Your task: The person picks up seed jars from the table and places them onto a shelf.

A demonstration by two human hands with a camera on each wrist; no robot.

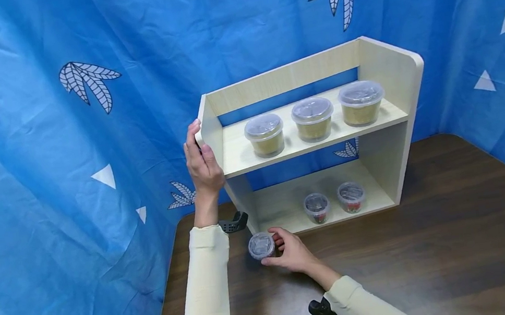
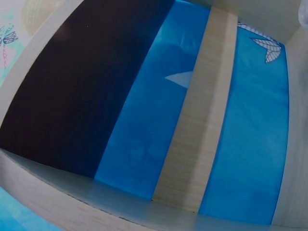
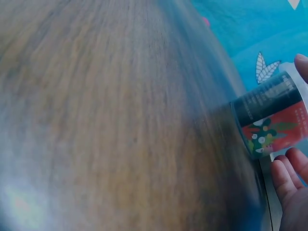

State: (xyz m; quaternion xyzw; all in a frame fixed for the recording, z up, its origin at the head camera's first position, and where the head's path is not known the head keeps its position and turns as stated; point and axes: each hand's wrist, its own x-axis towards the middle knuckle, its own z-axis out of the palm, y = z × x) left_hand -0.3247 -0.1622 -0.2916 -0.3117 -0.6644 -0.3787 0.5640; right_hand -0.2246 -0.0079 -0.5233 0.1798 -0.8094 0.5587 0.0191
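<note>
My left hand [image 1: 204, 168] rests against the left side panel of a pale wooden two-tier shelf [image 1: 290, 158], its fingers nearly straight along the panel's front edge. That hand is not visible in the left wrist view. Just in front of the shelf's lower left corner, my right hand [image 1: 292, 252] holds a small lidded plastic tub [image 1: 261, 245] between thumb and fingers. In the right wrist view this tub [image 3: 272, 115] shows a dark and red label with a flower pattern. Its base is low over the table; whether it touches is unclear.
Two small lidded tubs, a left one [image 1: 317, 207] and a right one [image 1: 351, 196], stand on the lower tier. Above them are three larger yellowish tubs [image 1: 314, 119] in a row. A dark wooden table [image 1: 454, 217] lies beneath, with blue printed curtains [image 1: 133, 30] behind.
</note>
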